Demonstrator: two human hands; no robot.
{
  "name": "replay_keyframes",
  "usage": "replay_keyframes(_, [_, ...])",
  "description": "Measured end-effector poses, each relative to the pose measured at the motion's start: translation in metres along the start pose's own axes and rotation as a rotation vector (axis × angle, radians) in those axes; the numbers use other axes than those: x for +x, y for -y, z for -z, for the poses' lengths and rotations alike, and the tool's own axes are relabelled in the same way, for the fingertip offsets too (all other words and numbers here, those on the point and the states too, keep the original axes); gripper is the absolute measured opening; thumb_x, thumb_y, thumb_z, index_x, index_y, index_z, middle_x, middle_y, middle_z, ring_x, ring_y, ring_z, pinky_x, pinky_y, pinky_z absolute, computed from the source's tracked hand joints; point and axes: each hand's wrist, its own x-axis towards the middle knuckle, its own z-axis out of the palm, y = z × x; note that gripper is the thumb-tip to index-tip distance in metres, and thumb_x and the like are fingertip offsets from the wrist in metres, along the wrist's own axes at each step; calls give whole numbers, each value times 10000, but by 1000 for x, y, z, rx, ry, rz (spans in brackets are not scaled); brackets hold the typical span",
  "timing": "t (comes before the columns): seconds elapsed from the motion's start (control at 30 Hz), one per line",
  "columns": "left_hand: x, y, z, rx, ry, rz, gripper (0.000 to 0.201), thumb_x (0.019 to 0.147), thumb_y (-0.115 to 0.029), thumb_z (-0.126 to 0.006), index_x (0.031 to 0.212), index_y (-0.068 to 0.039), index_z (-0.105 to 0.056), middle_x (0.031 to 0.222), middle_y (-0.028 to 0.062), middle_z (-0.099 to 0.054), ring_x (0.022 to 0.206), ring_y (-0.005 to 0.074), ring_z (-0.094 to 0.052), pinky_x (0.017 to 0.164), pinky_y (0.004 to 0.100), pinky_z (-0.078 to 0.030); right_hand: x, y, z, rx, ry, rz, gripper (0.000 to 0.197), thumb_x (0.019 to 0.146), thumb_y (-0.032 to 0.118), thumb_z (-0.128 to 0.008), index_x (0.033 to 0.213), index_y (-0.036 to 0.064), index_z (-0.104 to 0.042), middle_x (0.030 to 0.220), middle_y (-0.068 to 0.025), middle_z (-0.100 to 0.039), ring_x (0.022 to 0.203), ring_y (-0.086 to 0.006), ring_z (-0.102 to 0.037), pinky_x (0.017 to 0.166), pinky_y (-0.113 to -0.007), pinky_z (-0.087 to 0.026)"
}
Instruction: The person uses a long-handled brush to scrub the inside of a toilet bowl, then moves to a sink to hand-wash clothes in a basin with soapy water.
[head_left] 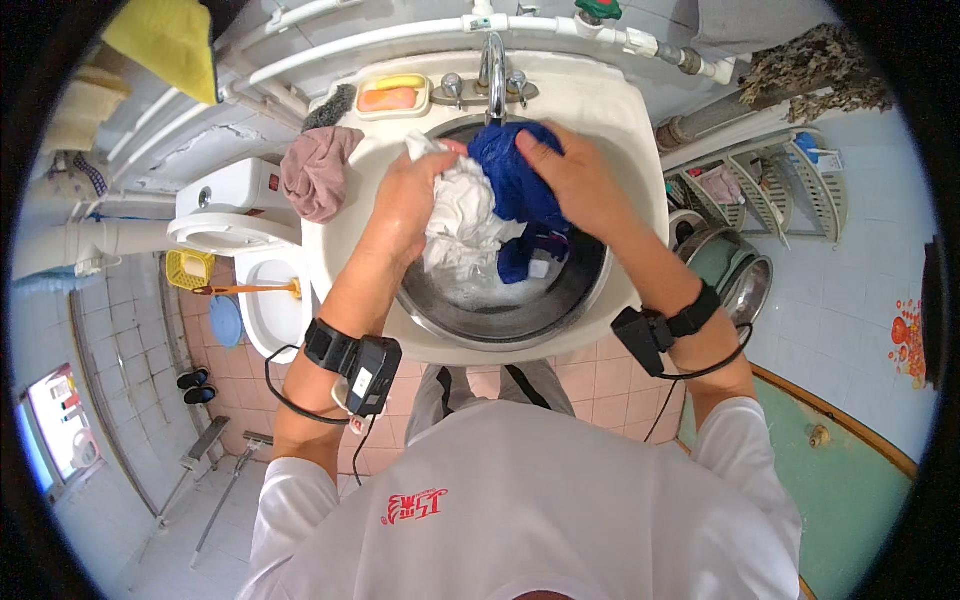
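Note:
Wet white cloth [462, 220] hangs from my left hand [408, 200], whose fingers are closed on its upper edge. Beside it, my right hand [575, 175] grips a dark blue cloth [515, 175]; the fingertips are partly hidden behind the fabric. Both cloths are bunched together over a round metal basin [500, 335] set in the white sink [335, 240]. Sudsy water [490, 290] shows in the basin, and the lower ends of the cloths reach down to it. The faucet [495, 80] stands just beyond the blue cloth.
A soap dish [425, 105] with an orange bar and a yellow piece sits at the sink's back left. Near it, a pink cloth [318, 170] drapes over the rim. A toilet [270, 310] stands left; metal basins [745, 290] and a corner shelf [790, 190] are at right.

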Motion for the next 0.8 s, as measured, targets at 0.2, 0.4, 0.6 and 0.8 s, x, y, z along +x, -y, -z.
replay_keyframes(0.2, [-43, -39, -32, -14, 21, -291, 249, 929, -139, -527, 1099, -3, -646, 960, 83, -664, 847, 165, -644, 762, 288, -517, -14, 60, 27, 90, -21, 126, 422, 977, 394, -575, 1122, 3, -645, 924, -138, -690, 847, -233, -638, 813, -341, -487])
replay_keyframes(0.4, [-55, 34, -2, 14, 31, -257, 217, 965, -135, -521, 1138, -26, -594, 997, 55, -642, 882, 137, -612, 799, 268, -491, -54, 8, 1, -60, -103, 100, 389, 965, 317, -597, 1177, -9, -608, 1116, -196, -624, 1041, -344, -611, 931, -384, -459])
replay_keyframes(0.6, [-39, 160, 56, 475, 52, -253, 264, 891, -92, -631, 1143, -28, -585, 1094, 104, -617, 1055, 226, -578, 946, 329, -433, -104, -112, -62, -203, 27, 63, 406, 912, 268, -654, 1233, 24, -609, 1268, -234, -534, 1201, -402, -492, 1049, -440, -382])
replay_keyframes(0.8, [-44, 159, 73, 983, 231, -141, 775, 702, -287, -821, 1365, -29, -514, 1477, 309, -322, 1401, 448, -318, 1157, 423, -298, -111, -150, -46, -236, 267, -24, 464, 817, 300, -741, 1240, 133, -648, 1360, -224, -507, 1325, -374, -435, 1117, -436, -339])
